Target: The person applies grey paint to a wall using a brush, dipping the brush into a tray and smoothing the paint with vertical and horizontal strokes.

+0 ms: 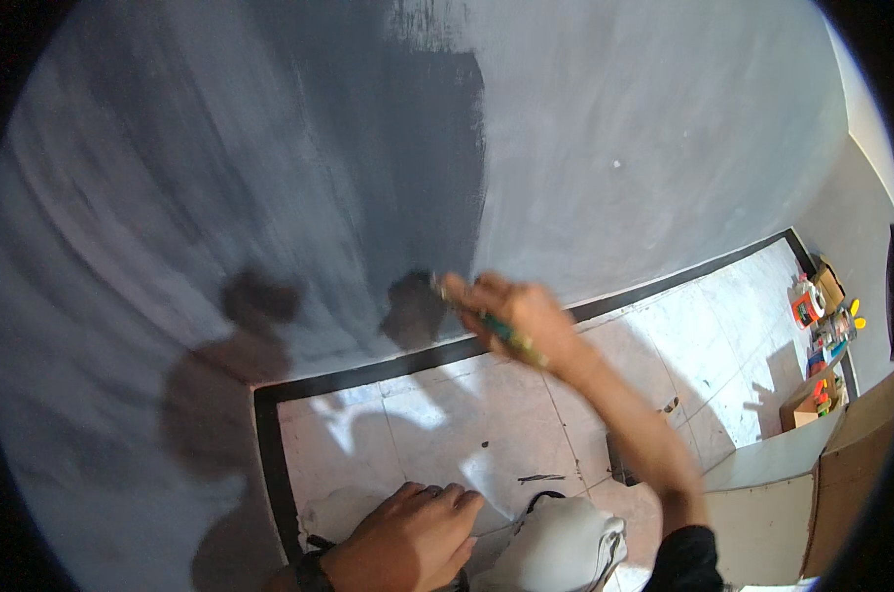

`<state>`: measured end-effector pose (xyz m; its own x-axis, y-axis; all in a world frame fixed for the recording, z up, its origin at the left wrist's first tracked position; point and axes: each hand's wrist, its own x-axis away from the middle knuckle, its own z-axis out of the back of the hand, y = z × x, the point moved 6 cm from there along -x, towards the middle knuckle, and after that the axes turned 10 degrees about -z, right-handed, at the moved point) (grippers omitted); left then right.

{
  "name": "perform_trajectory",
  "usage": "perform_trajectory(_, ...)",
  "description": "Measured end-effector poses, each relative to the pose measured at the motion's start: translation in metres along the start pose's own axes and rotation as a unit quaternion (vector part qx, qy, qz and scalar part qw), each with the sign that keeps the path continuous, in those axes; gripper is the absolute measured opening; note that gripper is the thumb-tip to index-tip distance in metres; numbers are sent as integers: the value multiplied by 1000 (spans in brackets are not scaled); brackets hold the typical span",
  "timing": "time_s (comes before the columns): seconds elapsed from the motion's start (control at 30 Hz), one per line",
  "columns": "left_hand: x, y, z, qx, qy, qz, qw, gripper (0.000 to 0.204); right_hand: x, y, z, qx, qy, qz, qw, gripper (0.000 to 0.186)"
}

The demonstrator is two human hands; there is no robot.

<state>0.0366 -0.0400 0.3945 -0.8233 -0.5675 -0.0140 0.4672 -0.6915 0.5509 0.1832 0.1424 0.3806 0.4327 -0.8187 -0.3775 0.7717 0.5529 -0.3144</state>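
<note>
My right hand (511,321) is wrapped round a paintbrush (501,331) with a green and yellow handle. Its head, blurred and partly in shadow, is at the grey wall (614,118), low on an area of darker, streaky paint (407,168); a paler grey area lies to the right. Below, a black border (348,374) runs along the wall's foot. My left hand (407,533) is low in the picture, fingers curled, their undersides hidden, beside a rounded light-coloured cloth shape (555,548), perhaps my clothed leg.
A pale tiled floor (605,375) stretches along the wall to a corner. At the right stand several tins and containers (810,304) with cardboard boxes (802,409) along the side wall. Pale and brown panels (762,523) fill the lower right. Shadows fall on the wall at left.
</note>
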Motion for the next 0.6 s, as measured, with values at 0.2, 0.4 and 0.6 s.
perform_trajectory(0.2, -14, -23, -13, 37, -167, 30, 985, 39, -91, -69, 178, 158, 160, 227, 948, 40)
perform_trajectory(0.4, -19, -26, -18, 45, -159, 16, 986, 42, -69, -87, 189, 245, 344, 239, 875, 42)
perform_trajectory(0.6, 4, -2, 1, 5, -55, 37, 998, 32, -12, -3, -22, 156, 188, 150, 958, 65)
